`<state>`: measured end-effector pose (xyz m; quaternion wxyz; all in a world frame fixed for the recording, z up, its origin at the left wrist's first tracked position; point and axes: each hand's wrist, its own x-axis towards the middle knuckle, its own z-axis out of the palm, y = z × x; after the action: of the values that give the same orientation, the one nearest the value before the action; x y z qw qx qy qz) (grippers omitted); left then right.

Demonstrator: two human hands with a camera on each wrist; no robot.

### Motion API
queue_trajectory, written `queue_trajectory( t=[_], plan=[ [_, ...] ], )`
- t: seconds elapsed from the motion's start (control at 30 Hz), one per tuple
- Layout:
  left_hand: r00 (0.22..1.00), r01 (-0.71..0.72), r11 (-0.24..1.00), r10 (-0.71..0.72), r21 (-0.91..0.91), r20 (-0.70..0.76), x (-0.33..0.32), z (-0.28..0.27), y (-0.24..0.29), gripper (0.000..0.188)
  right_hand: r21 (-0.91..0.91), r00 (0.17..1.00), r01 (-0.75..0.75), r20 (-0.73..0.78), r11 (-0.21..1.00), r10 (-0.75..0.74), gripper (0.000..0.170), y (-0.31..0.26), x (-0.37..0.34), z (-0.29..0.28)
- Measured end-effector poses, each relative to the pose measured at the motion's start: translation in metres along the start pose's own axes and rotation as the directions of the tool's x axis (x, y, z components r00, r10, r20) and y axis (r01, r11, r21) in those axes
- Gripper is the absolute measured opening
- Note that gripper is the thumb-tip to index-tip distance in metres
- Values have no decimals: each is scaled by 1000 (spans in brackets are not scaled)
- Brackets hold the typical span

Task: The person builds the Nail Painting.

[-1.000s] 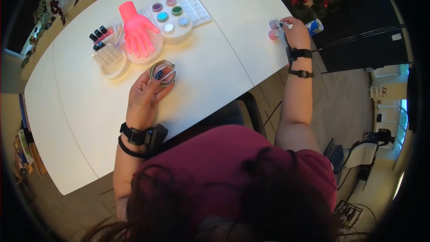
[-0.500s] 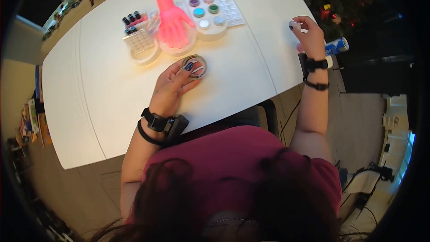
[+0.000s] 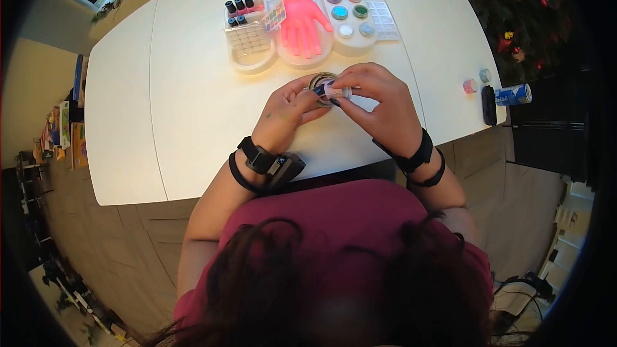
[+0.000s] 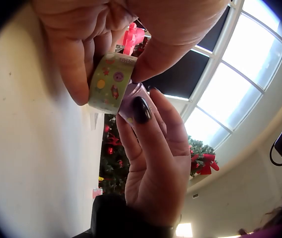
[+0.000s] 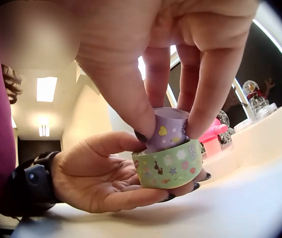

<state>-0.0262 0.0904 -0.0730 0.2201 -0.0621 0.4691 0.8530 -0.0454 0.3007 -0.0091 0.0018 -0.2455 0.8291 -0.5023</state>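
A green patterned tape roll (image 5: 168, 166), printed with small stars and other shapes, is held by my left hand (image 3: 283, 112) above the table, thumb and fingers round its rim. Between the thumb and fingers of my right hand (image 3: 385, 106) is a smaller purple roll (image 5: 170, 128) with yellow hearts and white stars. The purple roll stands partly inside the green roll's ring, its upper part above the rim. Both hands meet near the table's front edge, in front of a pink model hand (image 3: 302, 22).
Dark-capped nail polish bottles (image 3: 239, 4) and a clear compartment box (image 3: 249, 42) stand left of the model hand. To its right are several glitter pots (image 3: 340, 11) on a white stand. Farther right lie a pink roll (image 3: 470, 85), a pale roll (image 3: 485, 76), a black case (image 3: 490, 106) and a blue can (image 3: 514, 94).
My right hand has picked up the purple roll at the table's right end and carried it left to the green roll. My left hand keeps holding the green roll.
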Motion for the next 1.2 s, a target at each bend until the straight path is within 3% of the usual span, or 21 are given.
queue_trajectory(
  t=[0.03, 0.17, 0.23, 0.37, 0.57, 0.63, 0.7, 0.73, 0.77, 0.8, 0.83, 0.9, 0.93, 1.03, 1.1, 1.2],
  plan=[
    [1000, 5, 1000, -5, 10, -1, 0, 0, 0, 45, -130, 998, 70, 4, 989, -70, 15, 0, 1, 1],
    [1000, 14, 1000, -14, 7, 4, 1, -1, -1, 45, -190, 993, 118, -4, 975, -121, 16, -2, 0, 4],
    [1000, 9, 1000, -9, 11, 9, 1, -2, -2, 45, -342, 988, 152, 27, 927, -152, 18, -3, -1, 6],
    [1000, 5, 1000, -6, 24, 13, 1, -1, -2, 45, -346, 990, 141, 30, 928, -139, 19, -4, -3, 13],
    [999, 18, 996, -14, -93, 46, 3, -5, -2, 45, -454, 984, 154, -12, 878, -178, 38, -19, -6, 0],
    [998, -12, 994, 19, -110, 64, 4, -9, -4, 47, -411, 982, 83, -124, 908, -146, 45, -19, -6, -31],
    [999, -16, 995, 20, -100, 42, 5, -7, -5, 46, -524, 936, -28, -314, 851, -162, 46, 0, -7, -81],
    [1000, -20, 996, 22, -87, 16, 5, -7, -3, 45, -513, 898, -157, -429, 844, -93, 43, 13, -10, -110],
    [1000, -10, 996, 10, -91, -4, 4, -6, -1, 43, -619, 873, -175, -457, 765, -171, 38, 42, -13, -147],
    [1000, -3, 996, 4, -91, 17, 5, -4, -1, 43, -696, 863, -287, -486, 658, -137, 36, 65, -22, -182],
    [1000, -13, 995, 15, -100, 20, 5, -3, 0, 42, -708, 839, -456, -545, 539, -6, 40, 96, -31, -219],
    [999, -33, 995, 35, -96, 12, 2, 0, 3, 44, -691, 765, -642, -604, 333, 221, 45, 152, -45, -278],
    [999, -38, 995, 39, -94, 11, 1, 2, 5, 44, -706, 755, -654, -592, 270, 281, 45, 174, -50, -297],
    [998, -46, 991, 50, -122, 27, -3, 8, 11, 45, -717, 759, -644, -558, 267, 334, 43, 192, -47, -307],
    [998, -28, 992, 34, -121, 51, -5, 10, 16, 45, -728, 746, -632, -482, 264, 459, 37, 209, -42, -315],
    [997, -18, 993, 27, -120, 75, -5, 11, 20, 46, -689, 755, -646, -516, 328, 404, 31, 225, -33, -315]
  ],
)
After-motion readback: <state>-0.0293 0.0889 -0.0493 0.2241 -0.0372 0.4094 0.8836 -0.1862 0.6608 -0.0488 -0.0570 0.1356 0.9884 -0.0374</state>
